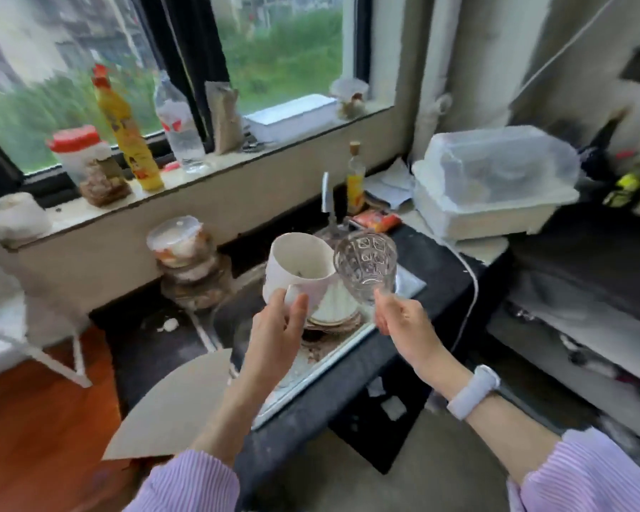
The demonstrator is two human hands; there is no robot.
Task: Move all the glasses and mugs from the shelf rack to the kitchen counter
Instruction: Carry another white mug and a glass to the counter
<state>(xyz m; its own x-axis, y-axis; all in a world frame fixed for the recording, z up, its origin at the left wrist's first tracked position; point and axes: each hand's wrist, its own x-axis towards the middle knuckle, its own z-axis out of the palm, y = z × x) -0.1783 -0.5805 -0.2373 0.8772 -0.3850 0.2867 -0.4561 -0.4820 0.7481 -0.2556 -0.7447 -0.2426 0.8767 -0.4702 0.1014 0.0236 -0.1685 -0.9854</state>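
My left hand [279,327] grips a white mug [298,266] by its lower side, tilted with its mouth facing up and towards me. My right hand [399,317] holds a clear patterned glass [366,267] by its base, also tilted, its rim touching or nearly touching the mug. Both are held in the air above the sink [333,358], which has stacked plates in it. The dark kitchen counter [436,286] runs around the sink. A white rack frame [45,358] shows at the left edge.
Stacked lidded food containers [185,260] stand left of the sink. A tap [327,201], an oil bottle [355,182] and a white lidded dish box [492,186] sit behind it. Bottles and jars line the windowsill [126,142]. A cardboard sheet [170,404] leans at front left.
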